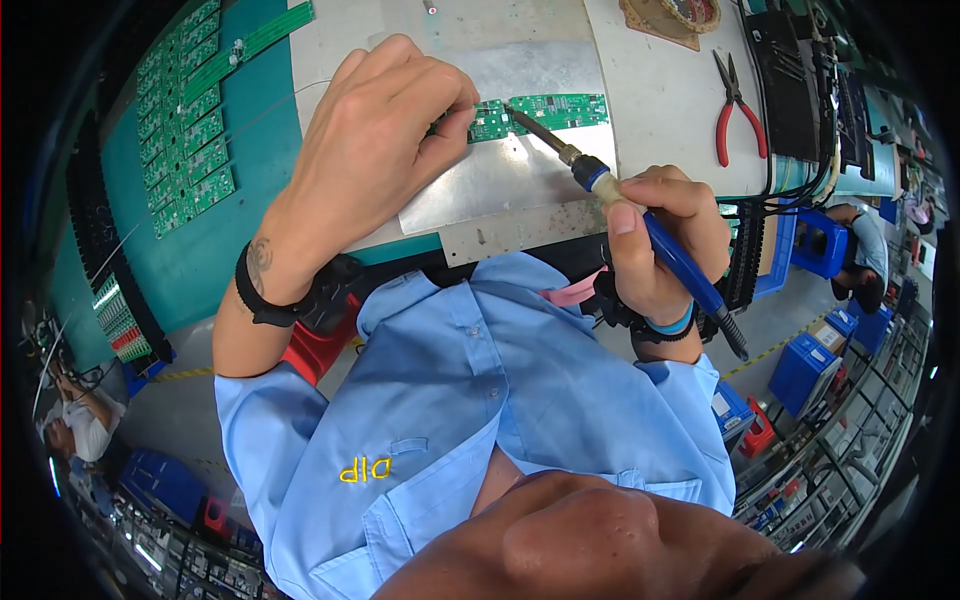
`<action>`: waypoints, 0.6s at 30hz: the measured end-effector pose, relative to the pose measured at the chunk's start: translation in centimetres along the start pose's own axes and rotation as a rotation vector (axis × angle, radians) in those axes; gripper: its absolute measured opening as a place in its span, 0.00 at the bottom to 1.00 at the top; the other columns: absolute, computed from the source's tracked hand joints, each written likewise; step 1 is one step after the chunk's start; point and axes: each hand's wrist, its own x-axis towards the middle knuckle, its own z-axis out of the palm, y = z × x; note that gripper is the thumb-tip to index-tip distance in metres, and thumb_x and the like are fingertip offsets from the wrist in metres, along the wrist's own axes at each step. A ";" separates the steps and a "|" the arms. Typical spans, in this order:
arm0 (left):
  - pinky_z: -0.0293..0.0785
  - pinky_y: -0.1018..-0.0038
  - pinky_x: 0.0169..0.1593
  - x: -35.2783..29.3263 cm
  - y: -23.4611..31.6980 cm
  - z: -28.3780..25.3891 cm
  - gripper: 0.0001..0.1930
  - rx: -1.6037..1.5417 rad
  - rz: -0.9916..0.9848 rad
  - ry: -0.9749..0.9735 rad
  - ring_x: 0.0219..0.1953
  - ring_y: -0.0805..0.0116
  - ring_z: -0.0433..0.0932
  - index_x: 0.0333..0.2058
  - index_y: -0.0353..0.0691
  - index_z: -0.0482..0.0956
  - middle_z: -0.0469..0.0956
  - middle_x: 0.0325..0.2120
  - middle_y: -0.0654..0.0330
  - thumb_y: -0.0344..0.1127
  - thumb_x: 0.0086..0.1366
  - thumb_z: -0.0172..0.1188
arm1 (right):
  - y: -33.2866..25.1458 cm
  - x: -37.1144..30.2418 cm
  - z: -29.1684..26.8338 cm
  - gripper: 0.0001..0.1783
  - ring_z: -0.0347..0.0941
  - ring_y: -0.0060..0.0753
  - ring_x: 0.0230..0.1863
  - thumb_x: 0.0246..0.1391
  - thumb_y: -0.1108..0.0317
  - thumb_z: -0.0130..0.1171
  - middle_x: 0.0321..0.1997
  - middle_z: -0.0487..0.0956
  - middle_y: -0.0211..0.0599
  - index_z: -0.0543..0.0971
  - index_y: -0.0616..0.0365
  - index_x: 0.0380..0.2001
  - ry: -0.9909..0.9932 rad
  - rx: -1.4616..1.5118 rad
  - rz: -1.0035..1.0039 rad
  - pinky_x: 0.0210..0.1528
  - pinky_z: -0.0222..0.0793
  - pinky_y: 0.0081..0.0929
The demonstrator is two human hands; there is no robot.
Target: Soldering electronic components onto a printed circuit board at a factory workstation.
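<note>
A soldering iron [655, 235] with a blue handle is gripped like a pen in my right hand [665, 230]. Its metal tip rests at a narrow green circuit board [560, 110], near the board's middle. My left hand [385, 135] is closed in a pinch at the board's left end and covers that end. A thin solder wire [300, 93] runs from the left into this hand; the fingers hide where it is pinched. Under the board lies a shiny metal plate [500, 185].
Several green circuit boards [190, 155] lie in a panel on the green mat at the left. Red-handled pliers [735, 115] lie at the right, below a round holder [690, 12]. Black cables [795, 195] run along the right edge. Other people [85, 425] sit farther off.
</note>
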 end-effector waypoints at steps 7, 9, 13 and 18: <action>0.67 0.67 0.38 0.0 0.1 0.2 0.08 -0.008 0.008 -0.004 0.33 0.63 0.73 0.31 0.41 0.78 0.76 0.25 0.64 0.26 0.54 0.68 | -0.1 0.1 0.0 0.11 0.80 0.28 0.24 0.52 0.74 0.68 0.30 0.84 0.45 0.77 0.63 0.37 -0.006 -0.005 -0.001 0.28 0.74 0.21; 0.67 0.67 0.38 0.0 0.0 0.2 0.08 -0.016 0.009 -0.001 0.33 0.63 0.73 0.31 0.41 0.78 0.76 0.25 0.64 0.26 0.54 0.68 | -0.4 0.1 0.0 0.09 0.75 0.27 0.27 0.56 0.75 0.63 0.29 0.80 0.45 0.75 0.67 0.38 -0.031 -0.010 -0.007 0.30 0.69 0.21; 0.67 0.67 0.38 0.0 -0.1 0.3 0.07 -0.025 0.011 0.001 0.33 0.63 0.73 0.31 0.41 0.78 0.76 0.25 0.63 0.26 0.54 0.68 | -0.4 0.0 0.0 0.09 0.73 0.27 0.28 0.58 0.75 0.62 0.28 0.79 0.45 0.74 0.68 0.38 -0.045 -0.013 -0.005 0.31 0.66 0.22; 0.67 0.68 0.38 0.0 -0.1 0.4 0.07 -0.015 0.013 -0.006 0.33 0.63 0.73 0.31 0.41 0.78 0.76 0.25 0.63 0.26 0.55 0.68 | -0.1 0.0 -0.1 0.10 0.79 0.28 0.24 0.52 0.74 0.68 0.29 0.83 0.45 0.78 0.64 0.37 -0.008 -0.010 -0.009 0.27 0.74 0.21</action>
